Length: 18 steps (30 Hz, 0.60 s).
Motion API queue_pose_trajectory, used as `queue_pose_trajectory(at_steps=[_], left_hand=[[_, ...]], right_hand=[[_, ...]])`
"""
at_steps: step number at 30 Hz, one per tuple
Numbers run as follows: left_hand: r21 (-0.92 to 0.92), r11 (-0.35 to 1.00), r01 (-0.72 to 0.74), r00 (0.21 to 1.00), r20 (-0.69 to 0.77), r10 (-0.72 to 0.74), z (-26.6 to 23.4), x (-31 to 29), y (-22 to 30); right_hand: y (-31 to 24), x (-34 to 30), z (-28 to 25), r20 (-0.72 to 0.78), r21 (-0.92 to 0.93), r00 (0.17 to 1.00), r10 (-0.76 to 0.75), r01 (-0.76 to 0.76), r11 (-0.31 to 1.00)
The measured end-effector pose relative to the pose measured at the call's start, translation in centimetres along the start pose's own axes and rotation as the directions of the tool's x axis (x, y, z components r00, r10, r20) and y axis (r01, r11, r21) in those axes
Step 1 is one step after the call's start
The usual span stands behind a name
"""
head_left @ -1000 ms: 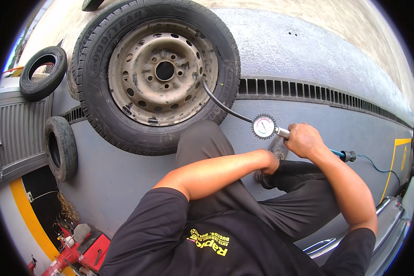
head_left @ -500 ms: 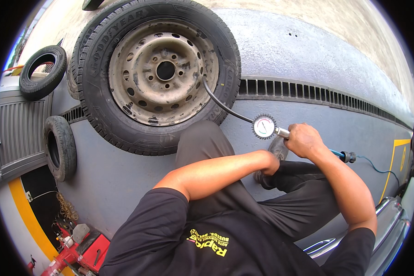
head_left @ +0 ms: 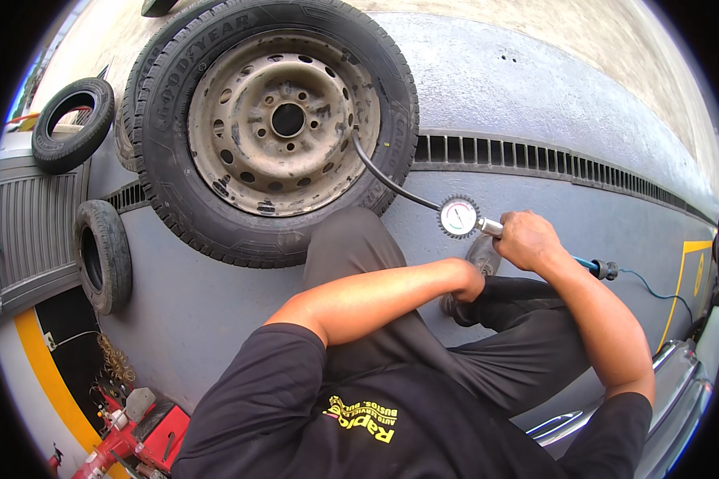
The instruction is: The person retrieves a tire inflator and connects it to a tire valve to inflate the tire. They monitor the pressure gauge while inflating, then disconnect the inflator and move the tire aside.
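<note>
My right hand [head_left: 529, 239] is wrapped round the handle of a tire inflator, whose round dial gauge [head_left: 458, 216] faces up beside my fist. From the gauge a black hose [head_left: 387, 182] curves to the rim of a large wheel, ending near its edge where the valve would be. That wheel has a black tire [head_left: 216, 231] on a worn, dirty beige steel rim [head_left: 252, 164], and stands in front of my knee. My left forearm lies across my thigh; the left hand [head_left: 469, 281] hangs bent at the wrist by my other leg, its fingers hidden.
Behind the wheel leans another tire [head_left: 128, 120]. Two loose tires [head_left: 73, 126] are at the left by a grey cabinet [head_left: 36, 227]. A drain grate [head_left: 495, 153] crosses the grey floor. Red equipment [head_left: 140, 435] sits lower left; a blue air line [head_left: 655, 292] trails right.
</note>
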<state>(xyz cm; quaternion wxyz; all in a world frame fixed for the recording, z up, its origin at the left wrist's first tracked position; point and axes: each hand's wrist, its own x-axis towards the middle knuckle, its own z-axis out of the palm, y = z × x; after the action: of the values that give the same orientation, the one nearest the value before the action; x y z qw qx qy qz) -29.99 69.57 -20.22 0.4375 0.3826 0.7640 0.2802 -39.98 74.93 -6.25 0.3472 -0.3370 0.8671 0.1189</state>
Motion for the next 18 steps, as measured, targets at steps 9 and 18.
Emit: queue_pose_trajectory(at_steps=[9, 18], left_hand=[[0.012, 1.0, -0.012, 1.0, -0.002, 0.012, -0.1, -0.17, 0.3], [0.01, 1.0, -0.025, 1.0, 0.009, 0.025, -0.5, -0.66, 0.54]], right_hand=[[-0.02, -0.23, -0.12, -0.004, -0.002, 1.0, 0.001, -0.001, 1.0], [0.02, -0.07, 0.03, -0.005, -0.02, 1.0, -0.003, 0.003, 1.0]])
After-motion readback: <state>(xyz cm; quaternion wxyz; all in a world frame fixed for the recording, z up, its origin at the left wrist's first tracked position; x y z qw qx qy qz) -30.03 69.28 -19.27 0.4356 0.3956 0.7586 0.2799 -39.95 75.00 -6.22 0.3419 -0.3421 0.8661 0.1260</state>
